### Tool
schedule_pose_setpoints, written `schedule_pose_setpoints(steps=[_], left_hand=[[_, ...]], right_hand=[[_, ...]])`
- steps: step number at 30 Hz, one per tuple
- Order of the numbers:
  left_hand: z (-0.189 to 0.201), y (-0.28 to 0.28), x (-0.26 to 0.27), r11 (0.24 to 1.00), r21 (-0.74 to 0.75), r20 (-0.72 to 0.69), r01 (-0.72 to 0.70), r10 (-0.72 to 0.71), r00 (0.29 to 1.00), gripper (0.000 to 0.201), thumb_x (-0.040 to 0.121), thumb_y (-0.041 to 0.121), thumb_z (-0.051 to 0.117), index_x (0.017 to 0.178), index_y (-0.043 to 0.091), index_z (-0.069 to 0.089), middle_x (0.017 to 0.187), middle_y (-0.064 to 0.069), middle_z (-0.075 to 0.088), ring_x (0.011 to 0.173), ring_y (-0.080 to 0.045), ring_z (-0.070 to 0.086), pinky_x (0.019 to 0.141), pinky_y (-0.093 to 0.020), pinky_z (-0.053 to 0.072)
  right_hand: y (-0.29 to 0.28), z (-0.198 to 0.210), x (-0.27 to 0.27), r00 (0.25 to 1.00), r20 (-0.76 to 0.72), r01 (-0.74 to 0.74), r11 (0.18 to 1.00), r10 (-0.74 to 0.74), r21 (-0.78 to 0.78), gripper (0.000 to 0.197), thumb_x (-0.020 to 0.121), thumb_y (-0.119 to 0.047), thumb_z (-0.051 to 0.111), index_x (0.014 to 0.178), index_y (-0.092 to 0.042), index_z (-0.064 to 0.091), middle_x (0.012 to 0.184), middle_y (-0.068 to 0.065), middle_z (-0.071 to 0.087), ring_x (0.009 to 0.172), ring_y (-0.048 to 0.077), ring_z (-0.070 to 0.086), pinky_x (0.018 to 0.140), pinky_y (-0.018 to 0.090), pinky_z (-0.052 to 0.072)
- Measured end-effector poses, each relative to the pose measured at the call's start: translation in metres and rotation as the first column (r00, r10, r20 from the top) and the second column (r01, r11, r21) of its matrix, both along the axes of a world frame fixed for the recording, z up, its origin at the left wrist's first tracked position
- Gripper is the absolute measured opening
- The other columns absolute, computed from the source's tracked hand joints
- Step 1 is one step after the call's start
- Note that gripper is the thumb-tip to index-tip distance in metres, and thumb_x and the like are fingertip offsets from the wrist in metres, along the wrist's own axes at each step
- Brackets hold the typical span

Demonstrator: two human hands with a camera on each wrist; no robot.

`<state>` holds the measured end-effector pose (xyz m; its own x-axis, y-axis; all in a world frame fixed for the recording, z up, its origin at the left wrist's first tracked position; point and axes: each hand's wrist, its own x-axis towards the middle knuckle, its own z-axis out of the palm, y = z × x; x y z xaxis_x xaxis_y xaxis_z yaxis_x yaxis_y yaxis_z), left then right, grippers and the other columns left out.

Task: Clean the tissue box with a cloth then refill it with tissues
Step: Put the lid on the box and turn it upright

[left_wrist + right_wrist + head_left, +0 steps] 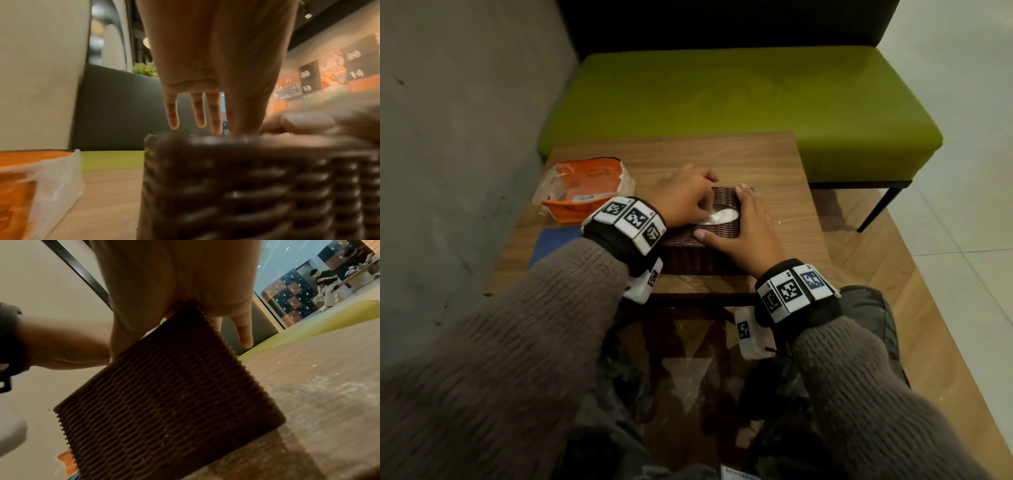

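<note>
A dark brown wicker tissue box [698, 260] stands in the middle of the small wooden table [722, 154]. White tissue [724, 216] shows in the oval opening on its top. My left hand [685, 198] hovers over the box's left half; thumb and forefinger reach down at the opening and pinch the tissue, while the other fingers [197, 112] hang straight. My right hand [750, 233] lies flat on the right side of the box top, fingers straight, thumb along the front edge. The wicker wall [164, 394] fills the right wrist view under that palm [185, 280].
An orange tissue pack in clear plastic [585, 185] lies at the table's left, close to the box [246, 186]. A blue cloth [554, 240] lies near the front left, partly under my left forearm. A green bench [722, 96] stands behind the table, a grey wall on the left.
</note>
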<state>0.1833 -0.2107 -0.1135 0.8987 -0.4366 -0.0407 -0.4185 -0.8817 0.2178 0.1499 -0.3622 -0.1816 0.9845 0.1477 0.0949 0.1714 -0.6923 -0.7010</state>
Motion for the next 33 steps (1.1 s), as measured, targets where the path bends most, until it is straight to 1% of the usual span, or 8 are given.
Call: schedule_pose_setpoints(steps=[4, 11, 16, 19, 22, 26, 29, 33], left_hand=[[-0.002, 0.015, -0.008, 0.958, -0.267, -0.031, -0.103, 0.098, 0.995, 0.005, 0.079, 0.021, 0.071, 0.082, 0.018, 0.068, 0.127, -0.003, 0.052, 0.12, -0.019, 0.045, 0.1, -0.035, 0.036], [-0.012, 0.017, -0.027, 0.858, -0.488, 0.021, -0.16, 0.195, 0.981, 0.006, 0.076, 0.012, 0.069, 0.08, 0.013, 0.064, 0.115, -0.007, 0.058, 0.112, -0.018, 0.052, 0.095, -0.027, 0.035], [-0.021, 0.015, -0.039, 0.801, -0.579, 0.091, -0.151, 0.248, 0.965, 0.013, 0.08, 0.012, 0.065, 0.092, 0.011, 0.06, 0.116, -0.007, 0.054, 0.114, -0.015, 0.047, 0.087, 0.0, 0.026], [-0.028, 0.02, -0.061, 0.731, -0.67, 0.23, -0.13, 0.371, 0.9, 0.024, 0.081, 0.014, 0.064, 0.103, 0.012, 0.056, 0.112, -0.002, 0.051, 0.112, -0.011, 0.047, 0.095, -0.011, 0.033], [-0.04, 0.027, -0.096, 0.761, -0.638, 0.358, -0.121, 0.432, 0.827, 0.024, 0.08, 0.013, 0.067, 0.102, 0.01, 0.058, 0.103, 0.004, 0.049, 0.1, -0.008, 0.046, 0.089, -0.013, 0.035], [-0.065, 0.032, -0.117, 0.868, -0.475, 0.363, -0.142, 0.34, 0.868, 0.026, 0.082, 0.014, 0.067, 0.108, 0.011, 0.063, 0.106, -0.005, 0.057, 0.102, -0.011, 0.047, 0.094, -0.006, 0.028], [-0.073, 0.028, -0.111, 0.856, -0.499, 0.414, -0.136, 0.373, 0.83, 0.02, 0.084, 0.003, 0.065, 0.103, 0.008, 0.067, 0.097, -0.007, 0.062, 0.095, -0.015, 0.052, 0.088, -0.013, 0.035], [-0.072, 0.023, -0.089, 0.82, -0.551, 0.373, -0.157, 0.41, 0.832, 0.015, 0.084, -0.001, 0.061, 0.096, 0.004, 0.069, 0.089, -0.01, 0.062, 0.088, -0.021, 0.054, 0.078, -0.026, 0.044]], right_hand=[[0.0, 0.001, 0.0, 1.0, 0.011, 0.012, 1.0, -0.012, 0.029, 0.108, 0.067, -0.063, 0.07, 0.149, -0.013, 0.022, 0.157, 0.0, 0.02, 0.145, 0.017, 0.016, 0.117, 0.044, 0.023], [0.0, 0.0, -0.001, 1.0, 0.007, 0.02, 0.997, -0.021, 0.07, 0.106, 0.066, -0.06, 0.074, 0.148, -0.014, 0.024, 0.156, 0.001, 0.024, 0.144, 0.016, 0.021, 0.116, 0.043, 0.025], [0.0, 0.001, -0.002, 0.999, 0.024, 0.021, 0.995, -0.024, 0.101, 0.107, 0.065, -0.058, 0.075, 0.147, -0.011, 0.026, 0.154, 0.004, 0.027, 0.143, 0.017, 0.024, 0.115, 0.042, 0.027], [-0.004, 0.003, -0.013, 0.995, 0.08, 0.052, 0.991, -0.062, 0.12, 0.102, 0.067, -0.06, 0.072, 0.145, -0.011, 0.028, 0.152, 0.008, 0.03, 0.141, 0.02, 0.027, 0.114, 0.041, 0.03], [-0.012, 0.002, -0.038, 0.943, 0.293, 0.131, 0.984, -0.161, 0.122, 0.077, 0.069, -0.056, 0.07, 0.128, -0.011, 0.047, 0.129, 0.009, 0.047, 0.12, 0.018, 0.042, 0.097, 0.031, 0.041], [-0.018, -0.005, -0.062, 0.935, 0.343, 0.071, 0.994, -0.094, 0.077, 0.036, 0.075, -0.029, 0.077, 0.104, -0.015, 0.061, 0.113, 0.004, 0.052, 0.106, 0.017, 0.047, 0.085, 0.019, 0.036], [-0.016, -0.009, -0.061, 0.911, 0.4, 0.068, 0.993, -0.103, 0.099, 0.019, 0.078, -0.013, 0.074, 0.095, -0.01, 0.066, 0.104, 0.005, 0.057, 0.098, 0.022, 0.054, 0.082, 0.024, 0.04], [-0.01, -0.007, -0.039, 0.92, 0.36, 0.124, 0.986, -0.156, 0.111, 0.011, 0.079, -0.01, 0.072, 0.089, -0.008, 0.066, 0.098, 0.006, 0.06, 0.092, 0.022, 0.055, 0.077, 0.026, 0.041]])
